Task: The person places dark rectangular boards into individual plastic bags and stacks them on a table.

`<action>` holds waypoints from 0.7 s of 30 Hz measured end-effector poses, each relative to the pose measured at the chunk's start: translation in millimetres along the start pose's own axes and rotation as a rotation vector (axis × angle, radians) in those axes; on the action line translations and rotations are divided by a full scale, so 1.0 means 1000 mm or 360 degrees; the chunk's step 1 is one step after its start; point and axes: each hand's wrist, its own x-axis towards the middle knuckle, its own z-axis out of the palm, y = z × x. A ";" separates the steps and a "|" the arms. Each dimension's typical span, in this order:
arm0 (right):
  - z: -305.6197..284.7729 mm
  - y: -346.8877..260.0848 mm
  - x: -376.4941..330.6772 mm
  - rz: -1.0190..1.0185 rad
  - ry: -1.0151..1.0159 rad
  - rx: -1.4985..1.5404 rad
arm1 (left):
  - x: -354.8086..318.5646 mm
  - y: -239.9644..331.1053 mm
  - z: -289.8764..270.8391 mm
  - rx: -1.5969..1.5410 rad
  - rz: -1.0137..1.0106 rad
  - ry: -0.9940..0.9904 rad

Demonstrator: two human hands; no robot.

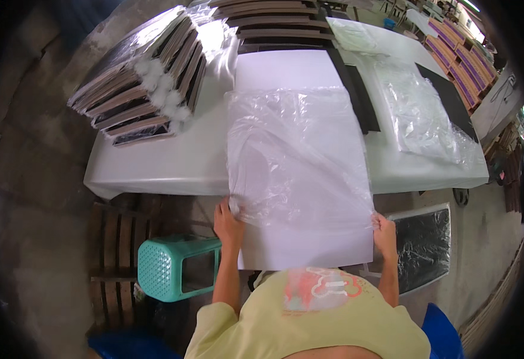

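Note:
A large white board (306, 248) lies lengthwise in front of me, its near end jutting past the table's edge toward my body. A transparent plastic bag (292, 137) covers its middle, leaving the far and near ends bare; wrinkles run diagonally across the film. My left hand (230, 224) pinches the bag's near left corner beside the board. At the opposite side, my right hand (385, 235) has its fingers closed on the near right corner. The film is drawn taut between both hands.
The table (160, 170) has a white cover. Stacked framed panels (136, 90) with white padding stand left, more panels (280, 24) behind. Plastic bags (417, 107) and dark sheets (363, 99) lie right. A green stool (160, 269) and a wrapped dark panel (423, 245) are below.

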 end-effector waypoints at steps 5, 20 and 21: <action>0.004 -0.001 -0.009 -0.0199 0.0182 -0.0351 | 0.011 -0.024 -0.016 0.0149 -0.0300 -0.0258; 0.054 0.054 -0.107 0.0424 0.0604 0.0177 | -0.087 0.019 -0.035 -0.1262 -0.0176 0.0274; 0.060 0.055 -0.114 0.0488 0.0650 0.0186 | -0.082 0.017 -0.037 -0.1027 0.0047 0.0364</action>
